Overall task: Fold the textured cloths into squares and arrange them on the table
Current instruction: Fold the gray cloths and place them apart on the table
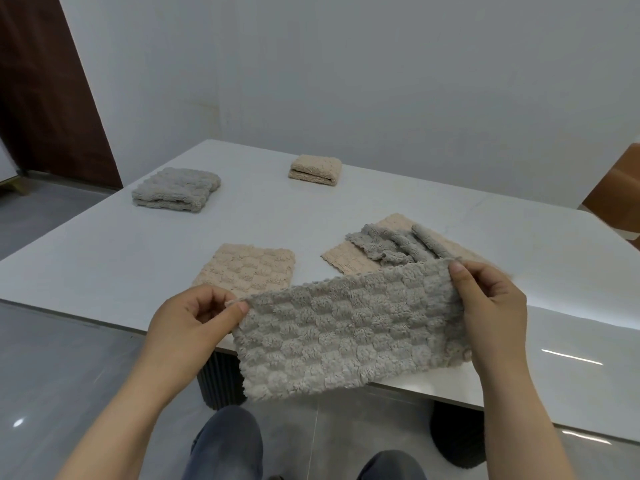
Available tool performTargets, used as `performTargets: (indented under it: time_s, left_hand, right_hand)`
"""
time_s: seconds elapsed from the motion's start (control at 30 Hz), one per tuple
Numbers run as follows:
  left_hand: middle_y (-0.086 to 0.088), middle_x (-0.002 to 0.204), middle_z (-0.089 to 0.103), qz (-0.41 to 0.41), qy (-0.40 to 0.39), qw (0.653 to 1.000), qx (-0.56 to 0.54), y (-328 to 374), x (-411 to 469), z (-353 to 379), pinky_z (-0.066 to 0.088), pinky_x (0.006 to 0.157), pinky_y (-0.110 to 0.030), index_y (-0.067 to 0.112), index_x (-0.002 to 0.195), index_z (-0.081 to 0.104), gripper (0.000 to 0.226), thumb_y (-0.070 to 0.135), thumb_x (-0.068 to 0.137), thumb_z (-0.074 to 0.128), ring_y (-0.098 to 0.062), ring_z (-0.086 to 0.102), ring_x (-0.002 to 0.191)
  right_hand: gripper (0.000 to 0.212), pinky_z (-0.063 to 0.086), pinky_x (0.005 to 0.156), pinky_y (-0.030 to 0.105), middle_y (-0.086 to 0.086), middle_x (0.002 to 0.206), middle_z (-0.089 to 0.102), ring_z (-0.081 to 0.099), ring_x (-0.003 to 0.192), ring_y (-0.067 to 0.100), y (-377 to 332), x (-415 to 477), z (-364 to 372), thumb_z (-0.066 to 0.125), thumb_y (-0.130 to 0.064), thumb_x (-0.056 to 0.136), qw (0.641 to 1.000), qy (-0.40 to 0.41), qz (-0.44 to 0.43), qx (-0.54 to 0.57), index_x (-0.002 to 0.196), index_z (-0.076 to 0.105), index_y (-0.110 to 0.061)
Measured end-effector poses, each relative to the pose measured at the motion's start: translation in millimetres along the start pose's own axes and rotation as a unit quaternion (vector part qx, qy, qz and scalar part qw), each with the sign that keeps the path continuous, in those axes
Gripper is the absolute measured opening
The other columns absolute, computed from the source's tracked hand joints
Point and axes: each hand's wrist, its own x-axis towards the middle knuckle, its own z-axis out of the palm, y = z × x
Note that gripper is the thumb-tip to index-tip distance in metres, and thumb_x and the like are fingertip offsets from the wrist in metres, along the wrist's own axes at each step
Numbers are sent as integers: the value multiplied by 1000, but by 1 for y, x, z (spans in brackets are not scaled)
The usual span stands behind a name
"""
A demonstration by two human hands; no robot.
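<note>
You hold a grey cloth (pixel 346 337) stretched between both hands, above the near edge of the table (pixel 104 258). Your left hand (pixel 197 317) pinches its upper left corner between thumb and forefinger, the other fingers curled into the palm. Your right hand (pixel 491 306) grips the upper right corner, thumb on the side facing you and fingers behind the fabric. The cloth hangs as a wide band, right end higher than the left, and its lower edge droops past the table's rim in front of a dark ribbed leg (pixel 221 382). I cannot tell whether it is one layer or doubled.

On the table just behind the cloth, a flat beige cloth (pixel 247 268) lies spread out, its near edge hidden by the one you hold. To its right lies a second beige cloth (pixel 346 258), also flat, with a rumpled grey cloth (pixel 398 245) bunched in ridges on top of it.

Further back sit two finished pieces, well apart from each other: a folded grey square (pixel 176 189) on the far left and a folded beige square (pixel 315 169) near the far edge.

Your knees (pixel 225 445) in jeans show below, over a glossy grey floor (pixel 69 375).
</note>
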Motion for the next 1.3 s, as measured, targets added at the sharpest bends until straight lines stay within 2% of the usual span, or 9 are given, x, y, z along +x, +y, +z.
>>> performTargets:
  time_s: [0.17,0.37,0.47,0.6,0.7,0.9,1.0,1.13,1.3]
  left_hand:
    - [-8,62,45,-42,-2,996,-73,5,-3,7,37,63,-35,13,69,60,38,50,61,62,-18,41,59]
    - [-13,66,46,-30,5,993,-112,11,-6,16,38,59,-33,14,74,60,43,55,62,63,-22,41,59]
    - [-14,64,44,-12,1,992,-126,14,-8,22,40,46,-23,9,78,58,34,40,77,71,-20,42,52]
    - [-3,51,35,6,1,989,-150,27,-12,30,42,41,-17,3,81,57,16,16,89,61,-9,40,39]
    - [9,45,38,20,-9,987,-160,40,-16,33,49,46,-18,1,83,57,15,15,88,60,-8,46,39]
    - [6,51,50,36,-42,980,-193,61,-23,39,51,50,-17,2,86,60,5,7,87,60,-15,56,46]
    - [7,54,53,48,-55,977,-199,68,-25,41,53,52,-19,3,85,61,3,5,87,60,-13,57,46]
    - [8,56,56,58,-61,976,-202,74,-27,45,54,53,-20,3,84,61,2,4,86,61,-6,56,49]
    - [3,65,63,56,-65,975,-207,79,-32,48,54,54,-19,4,88,63,4,4,84,62,-6,62,54]
  right_hand:
    - [12,45,70,33,25,86,65,53,71,19,-5,-5,0,67,-27,88,999,-20,-21,-16,80,69,-18]
    - [15,40,57,11,18,81,64,52,67,13,-13,-9,0,65,-23,90,995,18,-75,-56,76,63,-28]
    - [14,39,55,12,13,76,63,52,65,15,-21,-14,2,65,-24,89,993,16,-97,-58,77,62,-30]
    - [12,46,57,18,5,71,63,56,63,13,-36,-24,6,67,-22,88,993,-32,-110,-39,78,64,-28]
    - [10,49,55,19,0,71,66,58,58,10,-48,-31,9,68,-20,86,991,-70,-113,-24,78,66,-25]
    - [10,49,47,26,3,66,66,54,49,11,-67,-48,20,69,-18,84,984,-147,-99,22,78,66,-26]
    - [10,49,47,26,3,66,66,54,49,12,-71,-56,27,71,-20,83,981,-167,-99,26,77,67,-26]
    - [4,54,51,42,1,69,67,59,58,22,-72,-64,36,68,-32,78,977,-190,-99,17,80,66,-28]
    - [5,54,53,41,-3,69,66,59,59,12,-74,-70,42,67,-33,78,972,-209,-105,16,81,67,-29]
